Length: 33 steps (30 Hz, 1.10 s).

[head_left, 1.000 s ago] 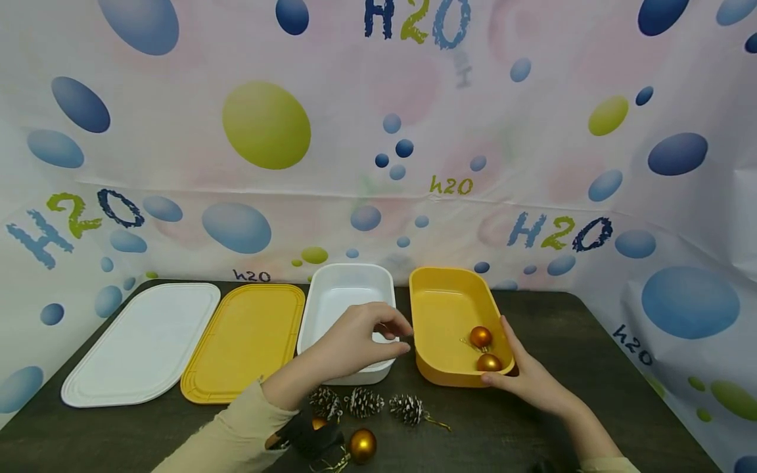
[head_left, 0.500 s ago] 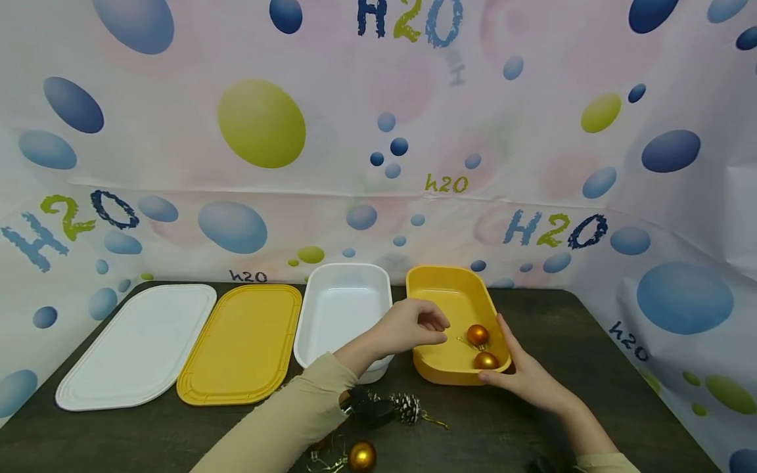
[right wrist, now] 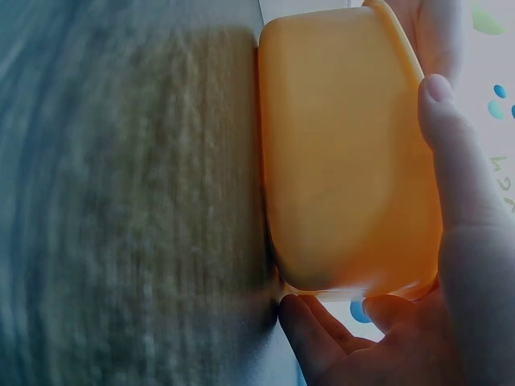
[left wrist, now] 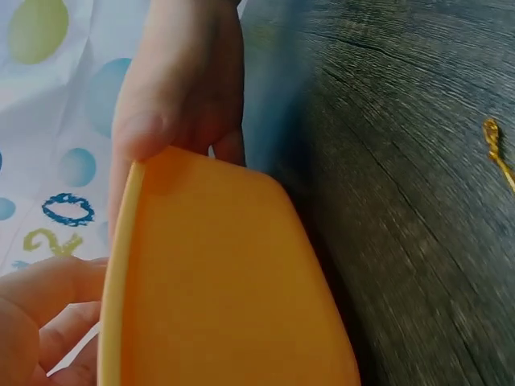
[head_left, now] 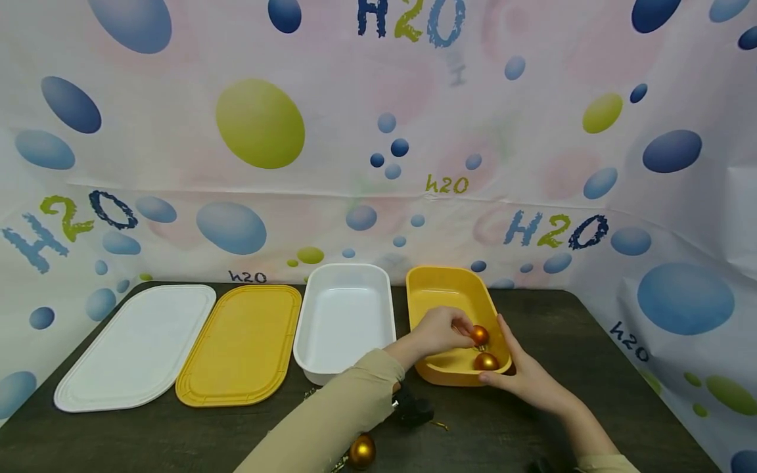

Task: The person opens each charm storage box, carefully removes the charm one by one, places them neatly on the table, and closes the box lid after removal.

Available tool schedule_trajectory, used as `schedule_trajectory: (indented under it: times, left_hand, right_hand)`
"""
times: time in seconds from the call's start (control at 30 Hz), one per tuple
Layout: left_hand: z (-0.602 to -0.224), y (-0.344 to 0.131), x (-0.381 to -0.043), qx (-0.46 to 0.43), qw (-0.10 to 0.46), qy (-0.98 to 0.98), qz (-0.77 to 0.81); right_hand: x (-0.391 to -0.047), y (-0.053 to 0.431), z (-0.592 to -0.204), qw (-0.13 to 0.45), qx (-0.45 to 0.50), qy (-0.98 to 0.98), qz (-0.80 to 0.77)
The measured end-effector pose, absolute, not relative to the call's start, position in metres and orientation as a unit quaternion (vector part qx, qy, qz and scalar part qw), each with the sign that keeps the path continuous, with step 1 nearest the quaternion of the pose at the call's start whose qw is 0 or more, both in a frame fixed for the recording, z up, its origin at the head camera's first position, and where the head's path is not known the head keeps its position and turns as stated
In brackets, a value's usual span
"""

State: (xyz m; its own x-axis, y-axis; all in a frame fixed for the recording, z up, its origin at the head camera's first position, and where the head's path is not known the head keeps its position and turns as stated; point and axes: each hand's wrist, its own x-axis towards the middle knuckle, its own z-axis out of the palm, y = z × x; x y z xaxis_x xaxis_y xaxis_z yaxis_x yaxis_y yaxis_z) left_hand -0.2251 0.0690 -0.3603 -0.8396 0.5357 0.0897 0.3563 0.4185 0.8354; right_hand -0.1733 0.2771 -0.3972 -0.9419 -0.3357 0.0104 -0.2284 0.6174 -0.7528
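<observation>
My left hand (head_left: 443, 330) reaches over the left rim of a yellow plastic container (head_left: 449, 289), its curved fingertips right at the upper of two shiny orange Christmas balls (head_left: 480, 336). I cannot tell whether they pinch it. The other Christmas ball (head_left: 486, 361) lies in the near right corner. My right hand (head_left: 529, 374) grips that corner, thumb on the rim and fingers along the outer side. In the left wrist view the container wall (left wrist: 225, 265) hides the balls. In the right wrist view my right thumb (right wrist: 459, 169) presses along the rim.
A white container (head_left: 345, 315) stands left of the yellow one. Farther left lie a yellow lid (head_left: 242, 348) and a white lid (head_left: 138, 348). Another orange ball (head_left: 362, 451) lies on the dark table (head_left: 503, 433) near its front. My left sleeve covers the pine cones.
My left hand has moved right, from over the white container into the yellow one, up to the upper ball. Its sleeve now covers the pine cones. The right hand keeps its grip.
</observation>
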Motion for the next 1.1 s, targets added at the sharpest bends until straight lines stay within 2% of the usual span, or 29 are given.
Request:
schedule_trajectory:
  times: [0.27, 0.8, 1.1]
  left_hand:
    - [-0.37, 0.085, -0.221, 0.308, 0.113, 0.852, 0.408]
    - [-0.373, 0.091, -0.219, 0.343, 0.1, 0.881, 0.311]
    - [-0.372, 0.089, -0.218, 0.314, 0.09, 0.869, 0.371]
  right_hand:
    - [-0.173, 0.277, -0.398, 0.065, -0.164, 0.895, -0.409]
    - [-0.174, 0.278, -0.397, 0.06, -0.17, 0.892, -0.414]
    - [-0.173, 0.277, -0.398, 0.058, -0.174, 0.89, -0.418]
